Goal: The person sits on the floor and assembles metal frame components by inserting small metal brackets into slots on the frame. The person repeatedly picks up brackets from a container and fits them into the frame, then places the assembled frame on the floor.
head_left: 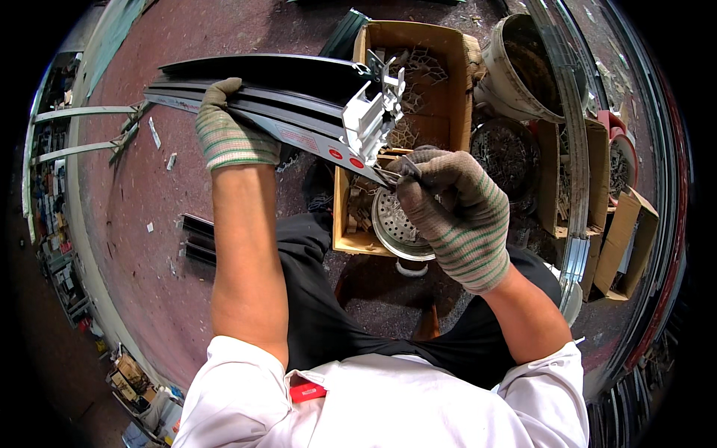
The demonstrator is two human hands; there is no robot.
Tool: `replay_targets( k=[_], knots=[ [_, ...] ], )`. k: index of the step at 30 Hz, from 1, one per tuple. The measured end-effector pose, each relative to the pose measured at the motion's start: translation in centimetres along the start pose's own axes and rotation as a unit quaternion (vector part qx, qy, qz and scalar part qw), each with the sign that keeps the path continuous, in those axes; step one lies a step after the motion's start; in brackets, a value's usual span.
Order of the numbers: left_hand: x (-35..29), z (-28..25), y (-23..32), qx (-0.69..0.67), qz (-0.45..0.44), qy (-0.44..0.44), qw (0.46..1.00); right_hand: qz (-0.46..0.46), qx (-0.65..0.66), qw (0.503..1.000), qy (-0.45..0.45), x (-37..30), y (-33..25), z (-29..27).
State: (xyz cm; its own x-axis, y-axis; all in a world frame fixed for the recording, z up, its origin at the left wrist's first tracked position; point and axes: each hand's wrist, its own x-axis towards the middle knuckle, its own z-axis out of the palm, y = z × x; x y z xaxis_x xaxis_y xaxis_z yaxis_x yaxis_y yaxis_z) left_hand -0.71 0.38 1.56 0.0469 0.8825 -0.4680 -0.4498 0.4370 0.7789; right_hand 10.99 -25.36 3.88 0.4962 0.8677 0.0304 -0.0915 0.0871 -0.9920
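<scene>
Cardboard box (455,89), metal strainer (399,224) beneath dark profile (284,93).

Open brown cardboard box (418,45) on the floor ahead, tall and rectangular, half hidden behind a long white label strip with two red round stickers (328,147) stuck along the dark profile's edge. More open cardboard boxes (626,239) at the right, brown, tilted, standing close together beside a round dirty-white bucket (515,71). Small red tag (307,391) at the white shirt's chest, low in view.
</scene>
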Motion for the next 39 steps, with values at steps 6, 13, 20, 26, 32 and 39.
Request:
replay_targets(
  k=[6,13,20,26,32,39],
  knots=[
    [0.0,-0.1,0.3,-0.005,-0.012,0.007,1.000,-0.011,-0.003,1.000,0.003,0.0,0.2,0.4],
    [0.5,-0.4,0.1,-0.003,0.000,0.005,1.000,-0.029,-0.026,0.999,0.010,0.0,0.3,0.5],
    [0.4,-0.2,0.1,-0.010,-0.007,0.036,0.999,-0.025,-0.019,0.999,0.008,0.1,0.3,0.5],
    [0.1,0.0,0.0,-0.002,0.000,0.032,0.999,-0.022,-0.024,0.999,0.014,0.0,0.2,0.5],
    [-0.1,0.1,0.0,0.010,0.000,0.035,0.999,-0.042,-0.044,0.998,0.010,0.0,0.3,0.4],
    [-0.6,0.3,-0.4,0.010,0.005,0.031,0.999,-0.024,-0.016,1.000,0.008,0.1,0.9,1.0]
  ],
)
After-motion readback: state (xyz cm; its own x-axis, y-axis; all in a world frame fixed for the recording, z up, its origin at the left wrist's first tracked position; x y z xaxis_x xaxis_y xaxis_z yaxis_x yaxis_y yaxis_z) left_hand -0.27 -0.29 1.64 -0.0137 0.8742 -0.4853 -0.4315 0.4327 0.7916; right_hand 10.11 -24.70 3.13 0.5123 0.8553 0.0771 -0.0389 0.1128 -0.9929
